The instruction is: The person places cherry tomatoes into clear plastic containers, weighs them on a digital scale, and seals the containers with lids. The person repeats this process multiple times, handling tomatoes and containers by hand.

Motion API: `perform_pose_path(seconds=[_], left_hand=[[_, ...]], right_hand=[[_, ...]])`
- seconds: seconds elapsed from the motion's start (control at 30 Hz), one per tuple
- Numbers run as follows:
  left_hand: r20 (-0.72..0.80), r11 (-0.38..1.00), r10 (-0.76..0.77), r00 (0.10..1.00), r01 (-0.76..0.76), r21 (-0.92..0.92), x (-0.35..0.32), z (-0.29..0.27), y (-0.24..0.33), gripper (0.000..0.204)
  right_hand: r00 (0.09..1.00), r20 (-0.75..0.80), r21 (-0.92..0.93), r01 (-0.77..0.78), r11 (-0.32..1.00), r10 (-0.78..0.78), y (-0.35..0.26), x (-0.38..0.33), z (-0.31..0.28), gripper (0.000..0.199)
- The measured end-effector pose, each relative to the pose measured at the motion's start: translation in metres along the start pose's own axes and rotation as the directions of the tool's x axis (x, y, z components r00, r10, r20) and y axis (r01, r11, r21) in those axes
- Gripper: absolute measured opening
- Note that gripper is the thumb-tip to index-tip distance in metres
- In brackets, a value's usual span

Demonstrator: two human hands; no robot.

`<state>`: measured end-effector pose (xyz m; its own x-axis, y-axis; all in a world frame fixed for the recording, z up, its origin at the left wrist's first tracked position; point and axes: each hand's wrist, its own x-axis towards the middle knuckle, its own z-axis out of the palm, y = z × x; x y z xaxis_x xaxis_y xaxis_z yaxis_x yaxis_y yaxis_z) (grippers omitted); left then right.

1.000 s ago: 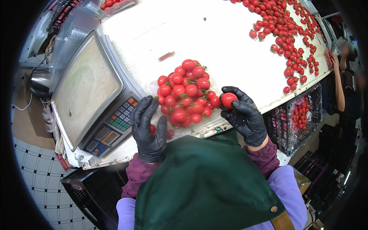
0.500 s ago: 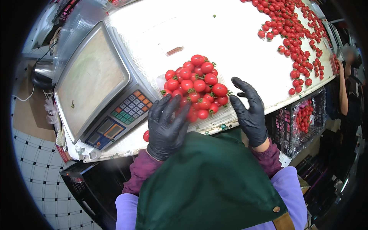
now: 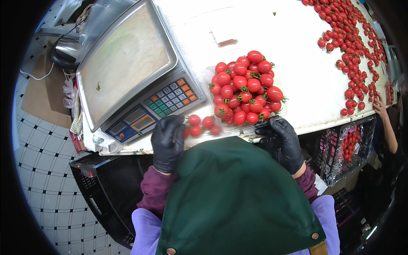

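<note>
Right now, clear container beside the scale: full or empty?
Full: red tomatoes are heaped across the clear container, hiding nearly all its floor.

Two black-gloved hands (image 3: 168,142), one weighing scale (image 3: 127,63) and one heaped tray (image 3: 209,74) are visible. Five tomatoes (image 3: 195,131) lie beside the tray; the piled ones (image 3: 244,95) cannot be counted.

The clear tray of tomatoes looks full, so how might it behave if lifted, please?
The clear tray may flex, since its wall looks thin and see-through. Its round, glossy tomatoes are heaped high, so the top ones could roll off if it tilts. That heap probably makes it heavier than the tray alone suggests.
</note>
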<state>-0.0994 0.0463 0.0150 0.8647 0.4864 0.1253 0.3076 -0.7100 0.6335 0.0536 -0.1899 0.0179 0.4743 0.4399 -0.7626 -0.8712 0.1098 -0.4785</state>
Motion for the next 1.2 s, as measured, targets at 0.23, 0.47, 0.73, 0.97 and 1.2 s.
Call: perform_pose_path(seconds=[0.23, 0.47, 0.73, 0.97, 1.2], left_hand=[[0.230, 0.959, 0.058, 0.972, -0.118, 0.257, 0.008, 0.030, 0.026, 0.041], [0.363, 0.988, 0.091, 0.927, -0.131, 0.087, 0.021, 0.030, 0.016, 0.043], [0.272, 0.987, 0.149, 0.951, -0.160, 0.018, 0.033, 0.025, 0.028, 0.030], [0.049, 0.930, 0.361, 0.931, -0.355, -0.097, 0.108, 0.045, 0.074, 0.036], [0.060, 0.959, 0.259, 0.964, -0.249, -0.138, 0.101, 0.045, 0.057, 0.042]], right_hand=[[0.923, 0.031, -0.026, 0.384, 0.923, -0.383, -0.040, 0.023, -0.031, 0.018], [0.896, -0.056, -0.009, 0.441, 0.897, -0.441, -0.042, 0.033, -0.037, 0.019], [0.846, -0.030, -0.390, 0.480, 0.785, -0.532, -0.011, 0.011, -0.032, 0.011], [0.415, 0.570, -0.797, 0.489, -0.354, -0.709, -0.029, 0.017, 0.033, 0.038], [0.327, 0.551, -0.745, 0.608, -0.275, -0.768, -0.045, 0.021, 0.022, 0.043]])
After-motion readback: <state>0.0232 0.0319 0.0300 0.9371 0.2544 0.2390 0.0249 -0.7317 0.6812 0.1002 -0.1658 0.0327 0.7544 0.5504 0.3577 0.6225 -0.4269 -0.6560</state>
